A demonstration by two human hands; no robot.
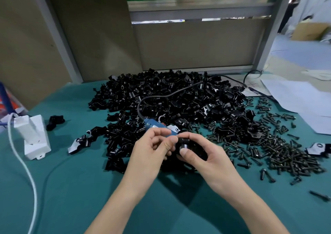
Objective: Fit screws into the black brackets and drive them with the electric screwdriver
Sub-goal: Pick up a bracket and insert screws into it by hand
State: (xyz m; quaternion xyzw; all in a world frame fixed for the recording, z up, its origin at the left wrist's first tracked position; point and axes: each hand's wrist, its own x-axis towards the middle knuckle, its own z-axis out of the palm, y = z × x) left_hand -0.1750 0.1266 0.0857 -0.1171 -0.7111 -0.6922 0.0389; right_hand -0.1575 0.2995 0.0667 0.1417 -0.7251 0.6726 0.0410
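We see both hands meet above the green surface (75, 189), at the near edge of the pile of brackets (170, 94). The right hand (206, 155) grips one black bracket (184, 142), thumb pressed on its front; the curled fingers (171, 139) of the left hand (150, 149) pinch its left edge. Just behind them lies the blue electric screwdriver (155, 124), half hidden by the hands, its black cord (161, 97) looping over the pile and its white label too blurred to read. Loose screws (279, 149) are strewn at right, with papers (295, 94) beyond. At left stands a white box (35, 137) with a white cable (21, 162).
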